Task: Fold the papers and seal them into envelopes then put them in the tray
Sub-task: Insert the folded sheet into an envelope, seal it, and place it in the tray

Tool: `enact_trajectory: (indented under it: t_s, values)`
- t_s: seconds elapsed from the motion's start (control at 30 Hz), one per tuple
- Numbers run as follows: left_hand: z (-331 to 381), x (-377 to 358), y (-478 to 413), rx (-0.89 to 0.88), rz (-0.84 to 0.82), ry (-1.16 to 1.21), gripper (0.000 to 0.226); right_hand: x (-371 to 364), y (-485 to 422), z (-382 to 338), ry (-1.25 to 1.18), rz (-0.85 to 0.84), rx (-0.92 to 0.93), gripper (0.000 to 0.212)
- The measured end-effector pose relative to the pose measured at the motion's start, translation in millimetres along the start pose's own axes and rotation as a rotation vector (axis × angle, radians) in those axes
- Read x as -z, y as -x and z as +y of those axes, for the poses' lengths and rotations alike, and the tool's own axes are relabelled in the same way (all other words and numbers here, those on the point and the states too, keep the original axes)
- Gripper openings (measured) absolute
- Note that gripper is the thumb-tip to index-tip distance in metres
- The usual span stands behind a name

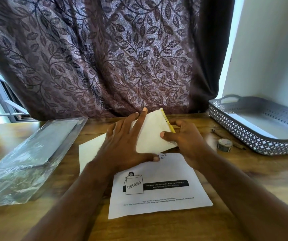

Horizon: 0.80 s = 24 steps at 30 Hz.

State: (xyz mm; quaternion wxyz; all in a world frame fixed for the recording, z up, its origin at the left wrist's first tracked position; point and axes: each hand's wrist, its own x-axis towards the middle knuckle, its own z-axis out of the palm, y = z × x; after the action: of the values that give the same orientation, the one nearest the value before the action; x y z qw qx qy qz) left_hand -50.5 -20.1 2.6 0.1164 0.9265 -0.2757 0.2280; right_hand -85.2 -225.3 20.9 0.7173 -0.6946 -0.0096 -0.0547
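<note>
A white printed paper sheet (pixel 157 202) is laid on the brown wooden table (pixel 244 188) at 6 o'clock, nearest the person. At its 12 o'clock edge a cream paper envelope with a yellow strip (pixel 153 134) is held tilted above the sheet, the left hand (pixel 122 141) spread over its 9 o'clock half and the right hand (pixel 185 138) gripping its 3 o'clock end. A flat cream paper piece (pixel 91 150) is partly covered by the left hand, at 10 o'clock of the sheet. A clear plastic packet (pixel 31 153) is set at 9 o'clock. At 2 o'clock a grey perforated plastic tray (pixel 235 129) is placed, with a small tape roll (pixel 224 144) and a thin dark pen (pixel 238 145) just beside its 8 o'clock side. A leaf-patterned curtain (pixel 105 58) hangs behind the table at 12 o'clock
</note>
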Motion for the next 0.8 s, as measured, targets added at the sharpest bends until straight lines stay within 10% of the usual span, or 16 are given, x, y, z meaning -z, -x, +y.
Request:
enact_trajectory:
  t_s: [0.13,0.3,0.63,0.8]
  values:
    - [-8,7,-2,0.135,0.104,0.136,0.089,9,-3,-5,-0.035,0.047,0.043,0.036]
    - [-18,17,-5,0.249,0.213,0.345,0.1,20,-7,-7,-0.091,0.136,0.12,0.029]
    - [6,46,1,0.406,-0.346,1.322,0.05,28,-10,-5,-0.048,0.203,0.22,0.012]
    - [15,27,0,0.522,-0.345,1.462,0.038,22,-9,2,-0.062,0.083,0.185,0.014]
